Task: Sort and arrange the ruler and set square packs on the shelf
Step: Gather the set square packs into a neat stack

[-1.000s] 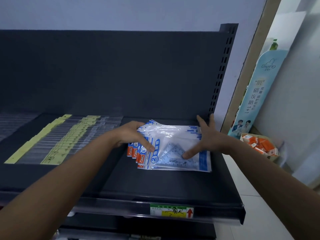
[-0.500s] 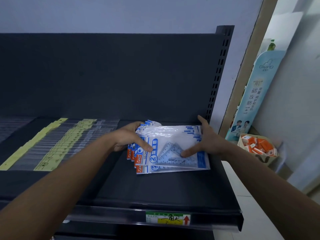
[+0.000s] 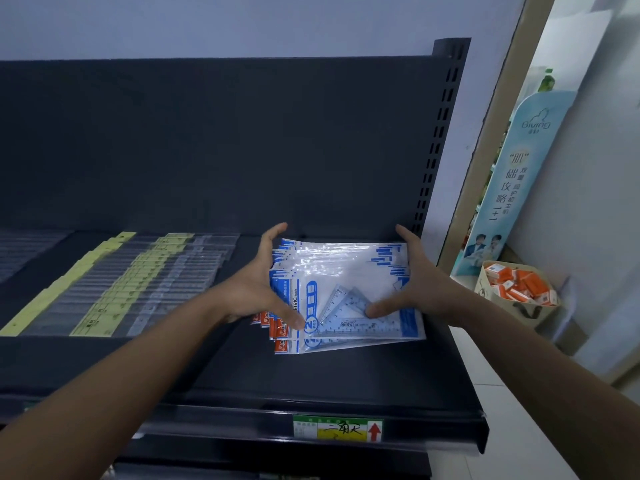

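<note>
A matte dark shelf [image 3: 311,379] was set against a pale wall [image 3: 242,22]. Glossy set square packs [image 3: 346,268] were fanned at its right, held between the spread left hand [image 3: 256,289] and right hand [image 3: 415,285]; ruler packs [image 3: 138,282] were laid leftward.

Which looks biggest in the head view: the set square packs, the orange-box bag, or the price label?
1. set square packs
2. orange-box bag, though it sits farther away
3. price label

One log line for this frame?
step: squaring stack | left hand: flat against left edge of set square packs, thumb on top | right hand: flat against right edge, thumb on top | ruler packs: left, in rows
</note>
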Motion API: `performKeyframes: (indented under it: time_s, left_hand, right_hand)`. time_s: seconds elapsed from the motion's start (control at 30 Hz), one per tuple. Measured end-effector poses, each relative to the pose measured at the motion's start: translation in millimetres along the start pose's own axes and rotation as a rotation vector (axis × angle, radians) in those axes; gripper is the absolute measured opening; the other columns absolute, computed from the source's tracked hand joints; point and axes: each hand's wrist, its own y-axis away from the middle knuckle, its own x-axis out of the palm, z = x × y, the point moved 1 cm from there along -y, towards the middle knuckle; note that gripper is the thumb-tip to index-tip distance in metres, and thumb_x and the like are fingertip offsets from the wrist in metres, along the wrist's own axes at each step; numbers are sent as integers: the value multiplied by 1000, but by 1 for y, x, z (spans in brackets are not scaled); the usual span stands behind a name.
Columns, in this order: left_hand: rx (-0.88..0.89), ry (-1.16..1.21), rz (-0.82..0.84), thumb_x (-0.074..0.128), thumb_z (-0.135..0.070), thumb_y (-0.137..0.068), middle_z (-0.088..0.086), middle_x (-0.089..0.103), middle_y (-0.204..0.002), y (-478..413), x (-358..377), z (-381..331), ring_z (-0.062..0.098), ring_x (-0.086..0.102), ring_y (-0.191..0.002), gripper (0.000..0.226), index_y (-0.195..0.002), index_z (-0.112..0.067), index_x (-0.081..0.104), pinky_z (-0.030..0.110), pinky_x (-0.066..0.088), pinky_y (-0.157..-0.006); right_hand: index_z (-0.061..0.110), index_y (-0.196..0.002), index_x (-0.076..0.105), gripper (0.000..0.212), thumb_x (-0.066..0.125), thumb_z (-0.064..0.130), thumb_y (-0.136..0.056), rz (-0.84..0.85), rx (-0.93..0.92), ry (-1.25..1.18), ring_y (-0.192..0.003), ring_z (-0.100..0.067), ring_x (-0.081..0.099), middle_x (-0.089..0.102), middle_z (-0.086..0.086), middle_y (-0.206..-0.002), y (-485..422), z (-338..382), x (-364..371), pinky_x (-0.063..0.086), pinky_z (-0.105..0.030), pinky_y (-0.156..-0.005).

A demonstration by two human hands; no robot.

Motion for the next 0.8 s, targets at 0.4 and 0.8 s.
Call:
performKeyframes:
  time_s: [0.4, 0.8]
  left_hand:
    - [55, 32, 22, 91, 8, -46, -5, 62, -127, 32, 13, 5, 19, 67, -106, 139, -143, -49, 10, 31, 57, -79]
    - [266, -52, -103, 95, -3, -45, -21, 63, -116, 48, 22, 4, 13, 68, -102, 145, -142, -60, 4, 22, 57, -74]
  right_hand:
    - [49, -145, -3, 131, 90, 41, -53, -114, -377, 68, -113, 35, 26, 14, 61, -124, 39, -13, 17, 26, 10, -83]
    - [48, -147, 4, 123, 86, 55, -55, -65, -494, 243, -129, 13, 33, 25, 39, -141, 58, -10, 18, 28, 1, -97]
